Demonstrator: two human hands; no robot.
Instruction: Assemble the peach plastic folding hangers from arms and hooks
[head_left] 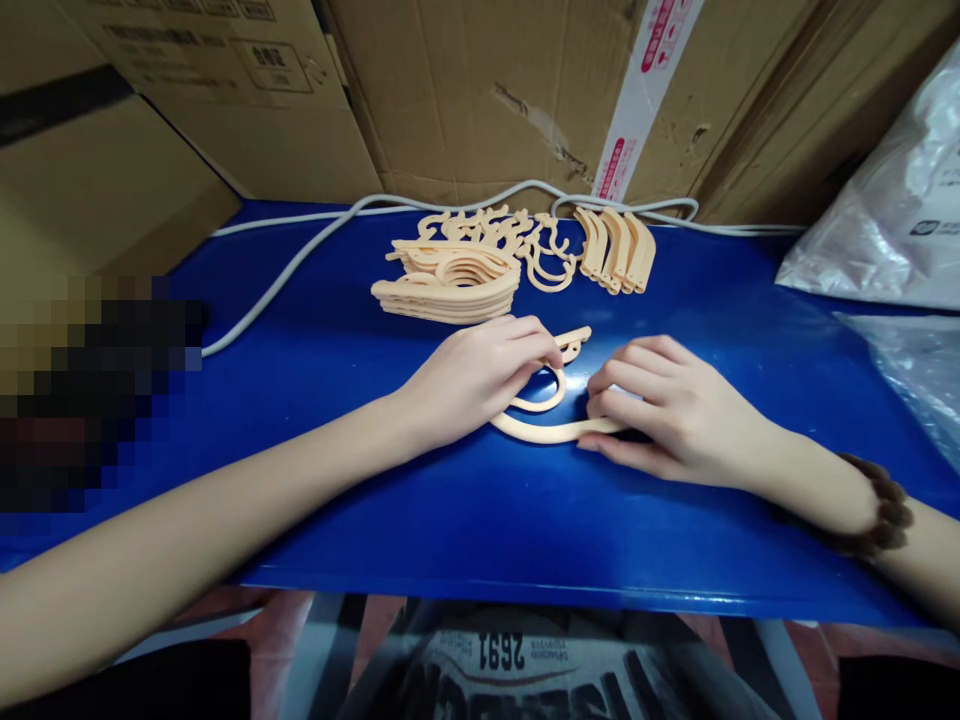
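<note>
A cream plastic folding hanger (536, 431) with a curved arm and a round hook lies low over the blue table in front of me. My left hand (487, 375) is closed on it near the hook, and its fingers cover part of the joint. The tip of the curved arm is pinched between the thumb and fingers of my right hand (660, 410). Just beyond my left hand sits a stack of folded hangers (450, 297). Behind that lie several loose hooks (551, 280) and, to their right, several loose curved hanger arms (619, 250).
A grey-white cable (292, 260) runs across the back of the blue table (450, 530). Cardboard boxes (465, 90) stand behind and at the left. Plastic bags (892, 200) lie at the right. A pixelated dark patch covers the left edge.
</note>
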